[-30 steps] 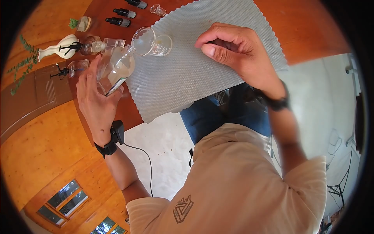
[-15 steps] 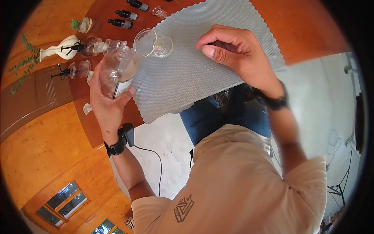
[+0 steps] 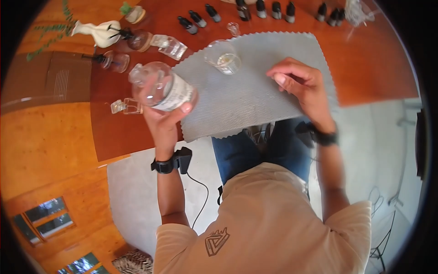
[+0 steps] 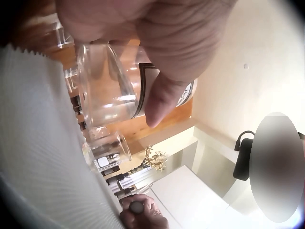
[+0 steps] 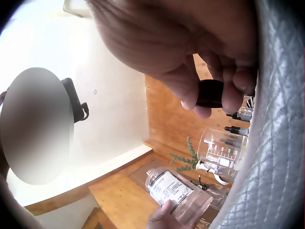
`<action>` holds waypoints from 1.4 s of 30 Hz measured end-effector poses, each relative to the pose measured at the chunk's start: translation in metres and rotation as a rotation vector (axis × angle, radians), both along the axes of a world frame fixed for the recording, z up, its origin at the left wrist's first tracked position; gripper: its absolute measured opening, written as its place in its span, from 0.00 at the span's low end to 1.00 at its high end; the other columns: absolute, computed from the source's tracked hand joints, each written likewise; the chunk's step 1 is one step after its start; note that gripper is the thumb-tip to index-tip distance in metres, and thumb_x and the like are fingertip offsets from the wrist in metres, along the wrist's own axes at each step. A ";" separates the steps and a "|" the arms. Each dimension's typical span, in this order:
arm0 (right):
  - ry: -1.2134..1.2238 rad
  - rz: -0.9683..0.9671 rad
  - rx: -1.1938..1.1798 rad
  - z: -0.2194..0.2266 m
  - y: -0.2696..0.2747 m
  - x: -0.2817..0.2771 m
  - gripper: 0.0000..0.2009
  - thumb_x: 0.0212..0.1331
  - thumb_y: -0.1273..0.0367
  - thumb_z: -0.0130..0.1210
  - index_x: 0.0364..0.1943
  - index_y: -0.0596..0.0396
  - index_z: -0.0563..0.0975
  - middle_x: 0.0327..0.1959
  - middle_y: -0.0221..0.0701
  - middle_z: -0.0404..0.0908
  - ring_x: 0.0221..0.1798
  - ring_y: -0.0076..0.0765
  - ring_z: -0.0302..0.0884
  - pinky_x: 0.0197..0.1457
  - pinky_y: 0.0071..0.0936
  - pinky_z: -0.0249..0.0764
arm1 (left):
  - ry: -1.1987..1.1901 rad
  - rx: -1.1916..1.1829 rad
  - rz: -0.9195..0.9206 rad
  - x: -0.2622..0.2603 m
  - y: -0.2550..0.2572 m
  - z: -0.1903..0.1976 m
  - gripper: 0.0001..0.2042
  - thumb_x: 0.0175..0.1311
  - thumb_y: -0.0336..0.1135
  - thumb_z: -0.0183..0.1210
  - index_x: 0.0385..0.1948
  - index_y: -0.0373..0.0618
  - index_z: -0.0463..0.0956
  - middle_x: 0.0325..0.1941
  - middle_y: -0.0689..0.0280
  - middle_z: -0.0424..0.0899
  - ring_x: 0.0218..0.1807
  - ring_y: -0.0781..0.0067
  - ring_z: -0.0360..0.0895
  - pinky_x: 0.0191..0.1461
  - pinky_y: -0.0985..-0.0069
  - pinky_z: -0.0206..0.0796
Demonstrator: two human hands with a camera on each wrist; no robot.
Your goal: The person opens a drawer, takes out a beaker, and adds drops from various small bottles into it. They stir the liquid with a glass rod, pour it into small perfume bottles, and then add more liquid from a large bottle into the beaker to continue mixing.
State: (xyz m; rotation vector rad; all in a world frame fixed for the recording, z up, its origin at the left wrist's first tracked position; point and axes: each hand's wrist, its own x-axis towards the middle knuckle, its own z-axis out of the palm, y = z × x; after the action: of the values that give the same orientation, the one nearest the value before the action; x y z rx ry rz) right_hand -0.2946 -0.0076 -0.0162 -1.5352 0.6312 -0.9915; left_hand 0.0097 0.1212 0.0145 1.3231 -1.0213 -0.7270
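My left hand (image 3: pixel 160 125) grips a clear glass bottle (image 3: pixel 175 91) with a white label, held left of the beaker. In the right wrist view the bottle's uncapped neck points away from the table, its body slightly tilted. A glass beaker (image 3: pixel 229 65) stands on the grey quilted mat (image 3: pixel 237 105), with a little liquid at its bottom. Above the mat's right part, my right hand (image 3: pixel 305 89) pinches a black cap (image 5: pixel 210 93) between thumb and fingers. That cap shows only in the right wrist view.
Several black-capped dropper bottles (image 3: pixel 198 19) line the table's far side, with a small glass piece (image 3: pixel 233 29) near the mat. Clear square bottles (image 3: pixel 169 47), pump-top glass bottles (image 3: pixel 117 62) and a white vase (image 3: pixel 98 34) stand left. A clear stopper (image 3: pixel 117 106) lies beside the held bottle.
My left hand has drawn the bottle back from the beaker's rim and tipped it more upright. The right hand stays over the mat. The head view has shifted, showing more of the table's far side.
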 end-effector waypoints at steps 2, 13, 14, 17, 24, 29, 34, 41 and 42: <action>0.037 0.000 0.070 0.006 0.003 -0.001 0.06 0.68 0.73 0.61 0.43 0.60 0.85 0.37 0.25 0.81 0.36 0.21 0.73 0.42 0.22 0.70 | 0.029 -0.087 0.008 -0.005 -0.003 -0.009 0.50 0.44 0.30 0.80 0.72 0.44 0.57 0.68 0.57 0.69 0.66 0.62 0.73 0.68 0.64 0.70; 0.125 0.278 -0.352 0.136 0.022 0.085 0.14 0.57 0.81 0.64 0.48 0.59 0.82 0.43 0.32 0.83 0.39 0.29 0.77 0.44 0.25 0.72 | 0.192 -0.182 -0.050 -0.009 0.004 -0.016 0.52 0.43 0.23 0.78 0.74 0.44 0.55 0.67 0.59 0.70 0.70 0.65 0.70 0.70 0.66 0.68; 0.159 0.290 -0.461 0.150 0.022 0.100 0.15 0.56 0.82 0.63 0.48 0.59 0.82 0.43 0.33 0.82 0.37 0.30 0.77 0.42 0.26 0.73 | 0.188 -0.181 -0.049 -0.007 0.004 -0.018 0.52 0.43 0.22 0.78 0.74 0.44 0.55 0.67 0.60 0.70 0.70 0.65 0.69 0.71 0.66 0.68; 0.200 0.395 -0.613 0.142 -0.010 0.149 0.14 0.54 0.84 0.62 0.45 0.62 0.80 0.38 0.40 0.80 0.36 0.44 0.79 0.41 0.33 0.75 | 0.226 -0.197 -0.061 -0.002 -0.014 -0.036 0.52 0.42 0.21 0.77 0.75 0.44 0.55 0.66 0.60 0.69 0.70 0.66 0.68 0.73 0.68 0.63; 0.344 0.661 -0.758 0.160 -0.017 0.180 0.14 0.53 0.84 0.61 0.46 0.62 0.81 0.38 0.43 0.82 0.42 0.53 0.79 0.46 0.41 0.75 | 0.165 -0.173 -0.028 0.001 -0.010 -0.041 0.50 0.41 0.28 0.77 0.73 0.43 0.58 0.64 0.57 0.72 0.71 0.62 0.68 0.74 0.67 0.60; 0.454 0.700 -0.907 0.169 -0.005 0.184 0.17 0.52 0.83 0.63 0.49 0.62 0.82 0.42 0.42 0.82 0.44 0.55 0.80 0.47 0.41 0.77 | 0.133 -0.152 -0.021 0.002 -0.005 -0.042 0.50 0.41 0.31 0.78 0.72 0.41 0.59 0.65 0.52 0.74 0.72 0.58 0.70 0.75 0.66 0.59; 0.598 0.605 -1.066 0.183 0.018 0.194 0.14 0.54 0.77 0.64 0.46 0.63 0.82 0.36 0.43 0.80 0.42 0.55 0.79 0.45 0.45 0.75 | 0.113 -0.140 -0.022 0.003 0.008 -0.025 0.48 0.43 0.32 0.76 0.72 0.43 0.60 0.68 0.53 0.73 0.73 0.55 0.70 0.75 0.63 0.61; 0.718 0.606 -1.116 0.193 0.024 0.202 0.15 0.56 0.73 0.67 0.47 0.61 0.81 0.41 0.43 0.83 0.41 0.57 0.81 0.41 0.45 0.76 | -0.001 -0.092 -0.005 0.007 0.018 -0.014 0.47 0.45 0.33 0.74 0.73 0.44 0.60 0.69 0.50 0.72 0.73 0.51 0.69 0.74 0.61 0.62; 0.714 0.636 -1.122 0.195 0.023 0.202 0.15 0.56 0.74 0.67 0.48 0.61 0.81 0.42 0.44 0.83 0.41 0.57 0.81 0.42 0.45 0.76 | -0.007 -0.092 -0.003 0.007 0.018 -0.014 0.47 0.45 0.33 0.74 0.73 0.44 0.60 0.69 0.50 0.72 0.73 0.51 0.69 0.74 0.61 0.62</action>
State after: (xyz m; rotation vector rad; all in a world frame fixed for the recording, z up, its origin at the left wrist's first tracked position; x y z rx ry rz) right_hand -0.0925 0.0156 0.1789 -2.8900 -0.0629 -0.2112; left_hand 0.0171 0.1396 0.0008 1.2453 -1.0502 -0.6704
